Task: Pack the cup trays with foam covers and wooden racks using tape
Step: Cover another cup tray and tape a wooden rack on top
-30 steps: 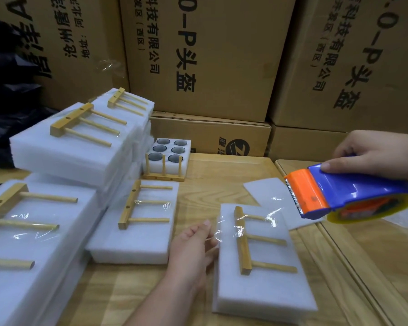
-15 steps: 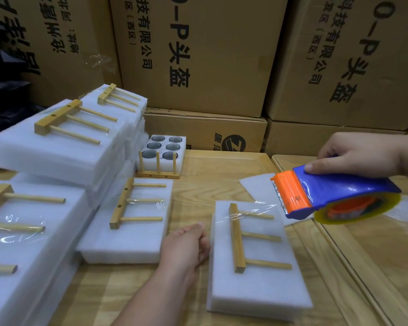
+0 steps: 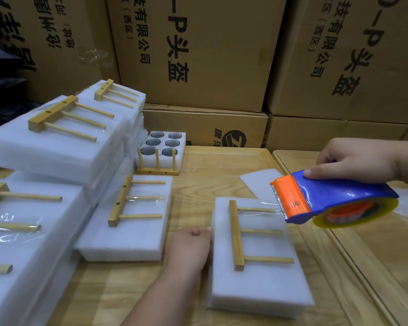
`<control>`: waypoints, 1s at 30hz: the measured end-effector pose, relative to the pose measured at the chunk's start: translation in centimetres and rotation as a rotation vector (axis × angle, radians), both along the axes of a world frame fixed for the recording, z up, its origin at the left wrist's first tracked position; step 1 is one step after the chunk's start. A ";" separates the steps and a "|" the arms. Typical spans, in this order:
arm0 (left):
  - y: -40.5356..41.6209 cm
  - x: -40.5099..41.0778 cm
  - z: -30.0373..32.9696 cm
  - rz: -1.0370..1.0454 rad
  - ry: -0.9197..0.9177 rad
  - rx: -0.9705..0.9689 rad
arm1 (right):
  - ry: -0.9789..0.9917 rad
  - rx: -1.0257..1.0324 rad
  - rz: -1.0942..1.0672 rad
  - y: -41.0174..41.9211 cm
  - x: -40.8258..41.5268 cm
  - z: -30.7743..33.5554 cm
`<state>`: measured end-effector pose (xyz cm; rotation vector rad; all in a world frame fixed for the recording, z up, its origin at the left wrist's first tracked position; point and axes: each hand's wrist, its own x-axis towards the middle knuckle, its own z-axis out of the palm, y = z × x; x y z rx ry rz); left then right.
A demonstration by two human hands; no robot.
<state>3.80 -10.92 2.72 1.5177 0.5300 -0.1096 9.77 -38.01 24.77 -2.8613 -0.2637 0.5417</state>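
Wood table [image 3: 222, 165], cartons [image 3: 198, 55] behind; L hand [image 3: 191, 248] fingers hidden, R hand [image 3: 358, 158] grips tape dispenser [image 3: 335, 198].

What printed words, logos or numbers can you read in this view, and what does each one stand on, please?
"-P头盔": large print on the middle cardboard box, and again on the right cardboard box.
"有限公司" and "(西区)": smaller print on the same two boxes.
Round "Z" logo: low carton; text beside it cut off.
Left cardboard box: print upside down, unreadable.
Tape dispenser: roll label blurred.

White foam-covered tray [image 3: 257, 274] lies flat on the table; wooden rack [image 3: 237, 234] on top; clear tape [image 3: 266, 207] crosses it.
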 end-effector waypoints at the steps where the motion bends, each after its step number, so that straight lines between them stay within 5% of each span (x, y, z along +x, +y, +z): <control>1: -0.1 -0.1 0.0 0.001 -0.015 0.070 | -0.002 0.001 0.001 0.0 -0.1 -0.1; 14: -0.1 0.3 0.1 -0.024 0.026 0.254 | -0.008 0.012 -0.004 -0.5 -0.9 -1.1; 19: -1.0 -0.2 1.3 0.155 -0.333 0.261 | -0.034 0.018 -0.023 -0.7 -0.9 -1.4; 22: -2.3 -0.2 3.4 -0.158 -0.551 0.378 | -0.030 0.024 -0.023 -1.0 -0.6 -2.0; 25: -4.3 0.4 5.1 -0.541 -0.542 0.684 | -0.022 0.037 -0.025 -1.3 -0.3 -2.3; 30: -6.5 0.6 4.6 -0.696 -0.448 0.997 | -0.030 0.073 -0.033 -2.2 -0.1 -3.0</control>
